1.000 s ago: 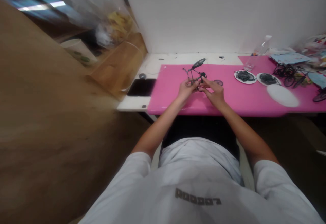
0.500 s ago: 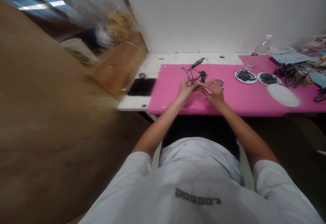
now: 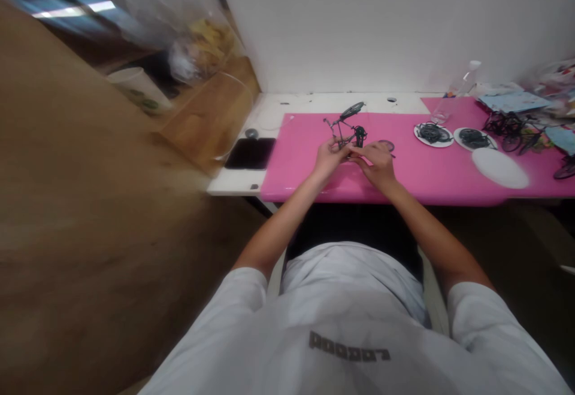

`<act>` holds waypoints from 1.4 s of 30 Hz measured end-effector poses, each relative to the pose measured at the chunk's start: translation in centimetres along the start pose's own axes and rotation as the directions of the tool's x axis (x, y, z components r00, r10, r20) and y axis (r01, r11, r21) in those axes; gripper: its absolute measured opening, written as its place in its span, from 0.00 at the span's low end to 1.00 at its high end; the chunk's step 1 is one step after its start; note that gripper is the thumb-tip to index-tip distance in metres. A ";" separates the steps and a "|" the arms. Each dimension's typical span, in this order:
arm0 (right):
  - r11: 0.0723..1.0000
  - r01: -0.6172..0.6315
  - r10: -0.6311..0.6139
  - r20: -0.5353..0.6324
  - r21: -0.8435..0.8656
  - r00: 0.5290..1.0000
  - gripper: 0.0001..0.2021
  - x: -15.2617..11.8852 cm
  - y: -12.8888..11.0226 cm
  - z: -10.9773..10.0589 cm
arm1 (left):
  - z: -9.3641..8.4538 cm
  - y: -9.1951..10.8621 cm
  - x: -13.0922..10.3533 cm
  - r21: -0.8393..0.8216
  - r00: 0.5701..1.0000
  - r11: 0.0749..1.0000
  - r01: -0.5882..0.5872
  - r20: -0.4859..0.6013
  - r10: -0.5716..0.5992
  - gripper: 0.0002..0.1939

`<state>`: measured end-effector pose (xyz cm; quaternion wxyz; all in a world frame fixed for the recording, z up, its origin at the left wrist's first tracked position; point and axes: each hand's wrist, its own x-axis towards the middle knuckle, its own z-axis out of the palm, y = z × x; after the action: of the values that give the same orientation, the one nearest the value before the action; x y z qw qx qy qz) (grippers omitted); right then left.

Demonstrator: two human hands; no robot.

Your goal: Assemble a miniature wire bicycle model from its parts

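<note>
A small dark model bicycle is held up over the pink mat, one wheel pointing up and away. My left hand grips its near end, fingers closed round the frame. From the right, my right hand meets it with thumb and fingers pinched at the bicycle's near edge; what exactly lies between those fingertips is too small to make out. Just behind my right hand a loose thin wheel lies on the mat, partly covered.
Two white plates with black parts, a white oval plate, a clear bottle and a pile of dark model bicycles stand to the right. On the left are a black flat object and a cup.
The model bicycle has shifted and tilted slightly to the right in my hands. Both hands stay in nearly the same place.
</note>
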<state>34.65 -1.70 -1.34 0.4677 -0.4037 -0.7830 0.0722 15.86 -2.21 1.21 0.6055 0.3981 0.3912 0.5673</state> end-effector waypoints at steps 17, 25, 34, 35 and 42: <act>0.994 0.004 -0.001 0.022 -0.114 1.000 0.17 0.3 -0.9 -0.4 | -1.0 -1.9 1.5 0.024 0.986 0.990 -0.136 0.102 0.133 0.25; 0.998 0.024 -0.023 0.010 -0.058 1.000 0.12 0.4 -0.7 -0.5 | -1.4 -1.9 1.6 0.044 0.984 0.992 -0.120 0.141 0.112 0.27; 0.981 0.178 -0.180 -0.018 -0.072 0.984 0.18 0.6 -0.4 -1.0 | -1.8 -1.7 1.9 0.025 0.978 0.990 -0.135 0.164 0.129 0.25; 0.976 0.205 -0.206 -0.014 -0.072 0.978 0.18 0.6 -0.2 -1.0 | -1.8 -1.6 1.8 0.028 0.977 0.991 -0.134 0.172 0.128 0.25; 0.960 0.254 -0.258 -0.026 -0.116 0.966 0.17 0.6 0.8 -1.0 | -1.6 -1.6 1.5 -0.003 0.968 0.993 -0.120 0.221 0.118 0.24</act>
<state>35.78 -1.04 -0.76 0.4658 -0.3260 -0.8216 -0.0413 15.11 -0.67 -0.92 0.6081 0.4843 0.2998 0.5529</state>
